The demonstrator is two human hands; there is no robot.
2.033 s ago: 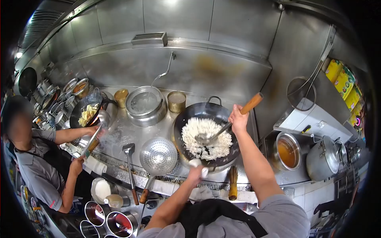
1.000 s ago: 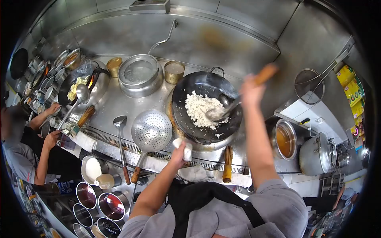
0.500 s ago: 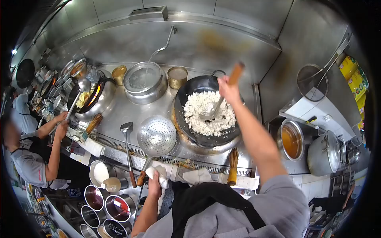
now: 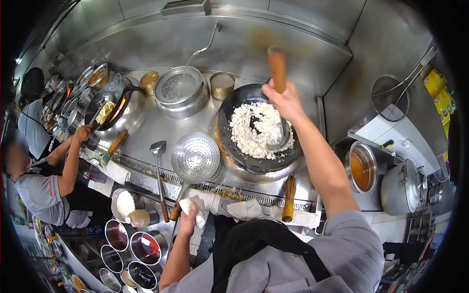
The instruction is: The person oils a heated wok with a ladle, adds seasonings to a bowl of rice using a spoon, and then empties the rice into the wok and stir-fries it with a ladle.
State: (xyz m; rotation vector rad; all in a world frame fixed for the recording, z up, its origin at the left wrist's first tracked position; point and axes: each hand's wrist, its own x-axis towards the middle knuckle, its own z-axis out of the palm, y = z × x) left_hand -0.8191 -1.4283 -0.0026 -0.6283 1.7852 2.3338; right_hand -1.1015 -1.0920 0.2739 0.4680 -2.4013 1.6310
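Note:
My right hand [image 4: 286, 101] is closed round the wooden handle of a ladle [image 4: 279, 136], which stands steeply over the black wok [image 4: 238, 162]. The ladle's metal bowl rests in white, crumbly, rice-like food [image 4: 242, 124], towards its right side. Dark wok surface shows in a gap in the middle of the food. Down at the counter's front edge, my left hand [image 4: 186, 223] is closed on a folded white cloth [image 4: 197, 207]. Just beyond that hand lies a perforated skimmer [image 4: 195, 157], its wooden handle end beside the cloth.
A spatula [image 4: 158, 147] lies left of the skimmer. A bamboo brush [image 4: 289, 200] stands near the wok. Behind are a large water pot [image 4: 180, 100] and a brass-coloured can [image 4: 222, 87]. On the left, a co-worker [image 4: 41, 190] works at another wok [image 4: 128, 105]. An orange-liquid pot [image 4: 360, 168] stands right.
The ladle's bowl has moved right through the food, opening a dark gap, and its handle now stands more upright. My left hand keeps the cloth. The co-worker's ladle has lowered into their wok.

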